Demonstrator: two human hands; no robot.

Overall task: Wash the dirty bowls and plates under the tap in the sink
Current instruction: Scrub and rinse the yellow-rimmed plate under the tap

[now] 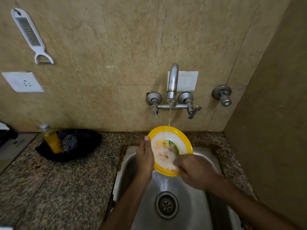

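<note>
Our left hand (pixel 144 156) grips the left rim of a round yellow-rimmed white plate (pixel 166 153) under the steel tap (pixel 172 80), our blurred right hand (pixel 196 171) rubbing its face, grip unclear; we fear soap could make it slip.

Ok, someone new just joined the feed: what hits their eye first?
The yellow-rimmed plate, mid-frame over the sink, with water from the tap hitting its top rim. The left hand grips its left edge; the right hand, blurred, is on its soapy face. On the counter at left, a dark dish holds an orange bottle and a steel scrubber.
</note>
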